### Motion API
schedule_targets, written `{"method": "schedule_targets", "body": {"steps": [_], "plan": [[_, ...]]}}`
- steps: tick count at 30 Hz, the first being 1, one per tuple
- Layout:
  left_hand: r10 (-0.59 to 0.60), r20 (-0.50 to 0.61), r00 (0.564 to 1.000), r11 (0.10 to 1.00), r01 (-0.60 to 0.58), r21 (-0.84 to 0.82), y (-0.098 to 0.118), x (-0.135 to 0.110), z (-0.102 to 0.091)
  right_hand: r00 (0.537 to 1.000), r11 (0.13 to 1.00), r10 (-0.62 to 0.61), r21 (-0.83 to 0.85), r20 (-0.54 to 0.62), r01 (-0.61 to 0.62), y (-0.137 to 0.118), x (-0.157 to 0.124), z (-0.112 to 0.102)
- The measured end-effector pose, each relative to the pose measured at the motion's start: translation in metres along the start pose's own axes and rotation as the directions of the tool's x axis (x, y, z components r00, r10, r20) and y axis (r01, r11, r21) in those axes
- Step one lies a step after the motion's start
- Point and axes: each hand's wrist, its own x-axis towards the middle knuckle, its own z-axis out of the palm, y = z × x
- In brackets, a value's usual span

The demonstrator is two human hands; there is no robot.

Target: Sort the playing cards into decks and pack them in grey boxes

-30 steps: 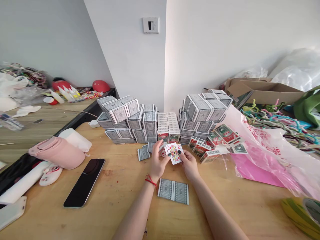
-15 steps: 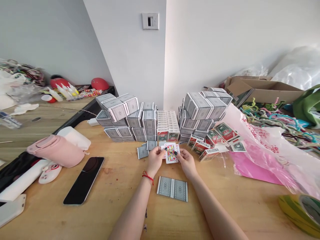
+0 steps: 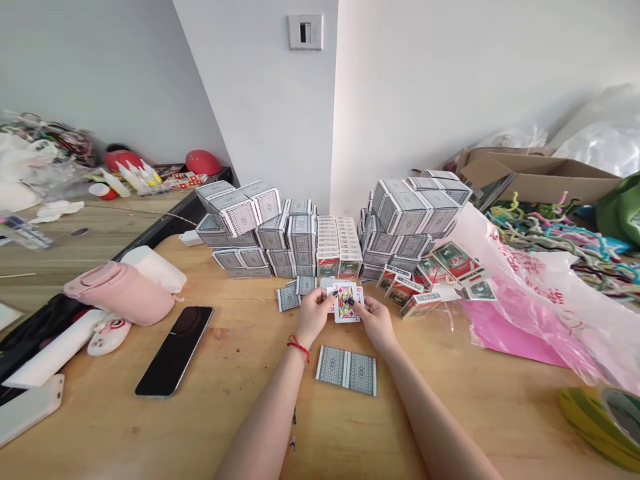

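Note:
My left hand (image 3: 313,316) and my right hand (image 3: 376,321) together pinch a small pack of playing cards (image 3: 345,302), face up with a red court card on top, low over the wooden table (image 3: 240,427). A red string circles my left wrist. Two face-down grey card piles (image 3: 347,370) lie side by side between my forearms. A few loose grey packs (image 3: 295,293) rest just left of my left hand. Behind the held cards rise stacks of boxed card decks (image 3: 330,233).
A black phone (image 3: 175,350) and a pink pouch (image 3: 120,300) lie at the left. Green-and-red card boxes (image 3: 435,277) and a pink plastic bag (image 3: 520,300) spread at the right. A cardboard box (image 3: 540,177) and coloured cords (image 3: 550,233) sit far right. Tape roll (image 3: 600,417) at the right edge.
The fanned cards in my hands have been squared into one neat pack, held slightly farther from me. The view shifted a little.

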Motion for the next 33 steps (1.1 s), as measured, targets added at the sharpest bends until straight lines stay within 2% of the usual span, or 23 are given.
{"method": "schedule_targets", "body": {"steps": [21,33], "plan": [[0.009,0.003,1.000,0.996,-0.009,0.091,0.0044,-0.0027,-0.0001,1.000,1.000,0.001,0.003,-0.019,-0.001,-0.0052,-0.0022,0.0026],[0.007,-0.003,1.000,0.999,-0.007,0.036,0.0073,-0.0051,0.0017,0.999,0.998,-0.023,-0.052,-0.026,0.021,-0.0052,-0.0015,0.0030]]}}
